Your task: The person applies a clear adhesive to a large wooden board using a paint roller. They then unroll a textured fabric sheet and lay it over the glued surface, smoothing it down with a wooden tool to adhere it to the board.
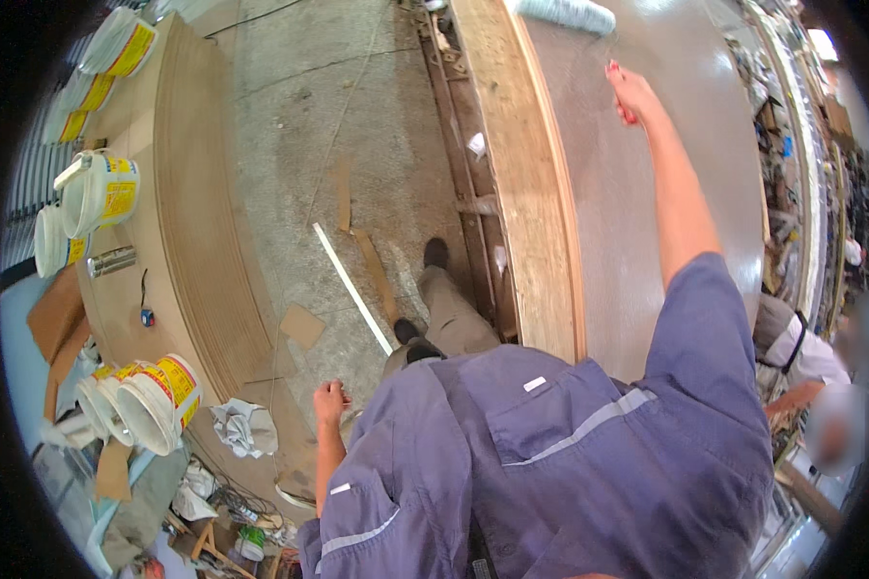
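Red plastic shows at both ends of the right hand [631, 95], which is clamped around the handle [628, 116] of a paint roller [568, 13]. The roller's pale bluish-white sleeve lies at the far end of a glossy grey panel [657, 203], partly cut off by the upper edge of the view. The right arm stretches forward over this panel. Along the panel's left side runs a long, light wooden board [523, 174].

Well apart from the right hand, the left hand [330, 400] hangs low with its fingers curled; whether it holds anything, I cannot tell. Near it, a crumpled pale sheet [245, 427] lies beside a square of brown cardboard [302, 327]. A narrow white strip [352, 289] crosses the concrete floor [290, 145] close to the person's dark shoes [436, 253].

Farther left rises a stack of brown sheets [198, 193]. On top of it are several white buckets with yellow labels [106, 198], a shiny metal can [112, 261] and a blue tape measure [148, 317]. At the far right, beyond the panel, is another person in a white top [813, 357].
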Demonstrator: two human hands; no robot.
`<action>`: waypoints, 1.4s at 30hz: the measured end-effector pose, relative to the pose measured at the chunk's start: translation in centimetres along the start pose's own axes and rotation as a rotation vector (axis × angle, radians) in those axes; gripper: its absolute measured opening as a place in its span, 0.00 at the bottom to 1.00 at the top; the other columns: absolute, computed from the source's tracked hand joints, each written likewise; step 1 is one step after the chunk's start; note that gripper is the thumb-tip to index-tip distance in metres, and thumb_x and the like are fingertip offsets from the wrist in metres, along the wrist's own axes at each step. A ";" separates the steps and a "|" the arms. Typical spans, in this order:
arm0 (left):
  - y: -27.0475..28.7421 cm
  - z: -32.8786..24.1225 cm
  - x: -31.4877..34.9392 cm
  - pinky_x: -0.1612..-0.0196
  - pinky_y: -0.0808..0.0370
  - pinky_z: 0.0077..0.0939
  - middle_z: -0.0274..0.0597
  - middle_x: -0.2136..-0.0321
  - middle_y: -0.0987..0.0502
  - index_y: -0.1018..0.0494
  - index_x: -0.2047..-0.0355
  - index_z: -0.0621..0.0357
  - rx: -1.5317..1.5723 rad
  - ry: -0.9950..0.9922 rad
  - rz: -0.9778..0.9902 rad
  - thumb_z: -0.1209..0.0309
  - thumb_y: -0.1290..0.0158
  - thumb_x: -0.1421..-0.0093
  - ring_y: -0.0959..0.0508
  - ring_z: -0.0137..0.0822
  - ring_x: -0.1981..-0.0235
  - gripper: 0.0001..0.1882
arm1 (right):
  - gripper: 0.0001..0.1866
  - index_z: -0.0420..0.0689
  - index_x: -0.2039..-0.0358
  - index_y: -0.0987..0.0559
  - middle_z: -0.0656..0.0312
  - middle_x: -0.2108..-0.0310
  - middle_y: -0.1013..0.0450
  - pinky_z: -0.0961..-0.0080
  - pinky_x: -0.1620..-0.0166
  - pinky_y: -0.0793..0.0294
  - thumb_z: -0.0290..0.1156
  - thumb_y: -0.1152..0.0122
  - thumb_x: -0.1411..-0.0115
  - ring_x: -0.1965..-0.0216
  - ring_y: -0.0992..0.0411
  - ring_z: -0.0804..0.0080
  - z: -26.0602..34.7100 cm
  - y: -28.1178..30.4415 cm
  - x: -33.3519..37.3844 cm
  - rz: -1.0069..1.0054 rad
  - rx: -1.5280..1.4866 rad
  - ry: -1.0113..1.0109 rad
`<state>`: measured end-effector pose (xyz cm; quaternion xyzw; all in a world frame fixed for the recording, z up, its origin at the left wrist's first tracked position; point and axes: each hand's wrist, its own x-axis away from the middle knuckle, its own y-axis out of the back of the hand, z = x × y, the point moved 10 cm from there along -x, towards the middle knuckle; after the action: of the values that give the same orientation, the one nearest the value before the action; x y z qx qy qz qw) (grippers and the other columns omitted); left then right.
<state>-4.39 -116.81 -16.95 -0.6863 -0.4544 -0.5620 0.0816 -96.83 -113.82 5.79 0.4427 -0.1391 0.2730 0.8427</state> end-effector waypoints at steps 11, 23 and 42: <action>-7.9 -20.9 -1.8 0.79 0.23 0.28 0.44 0.78 0.23 0.25 0.64 0.69 -0.147 -0.210 0.156 0.63 0.50 0.38 0.20 0.33 0.79 0.17 | 0.27 0.48 0.44 0.29 0.68 0.84 0.34 0.75 0.85 0.41 0.54 0.56 0.33 0.86 0.39 0.80 -2.2 0.6 2.6 0.017 -0.045 0.111; -10.8 -33.3 -13.6 0.81 0.22 0.29 0.46 0.80 0.23 0.25 0.65 0.70 -0.372 -0.354 0.340 0.62 0.51 0.38 0.20 0.34 0.81 0.18 | 0.18 0.47 0.50 0.26 0.70 0.88 0.39 0.78 0.88 0.44 0.43 0.57 0.31 0.92 0.43 0.81 -35.2 1.3 46.4 -0.220 -0.162 -0.413; -4.6 -43.2 -13.0 0.82 0.23 0.28 0.46 0.79 0.24 0.28 0.72 0.69 -0.184 -0.095 0.142 0.65 0.51 0.39 0.21 0.35 0.80 0.15 | 0.37 0.56 0.40 0.33 0.68 0.89 0.40 0.75 0.89 0.40 0.69 0.64 0.39 0.93 0.41 0.77 1.6 17.6 -23.1 -0.096 0.062 -0.128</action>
<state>-37.21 -147.96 -14.49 -0.7472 -0.3544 -0.5610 0.0365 -125.81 -114.82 7.47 0.4914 -0.1630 0.2075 0.8300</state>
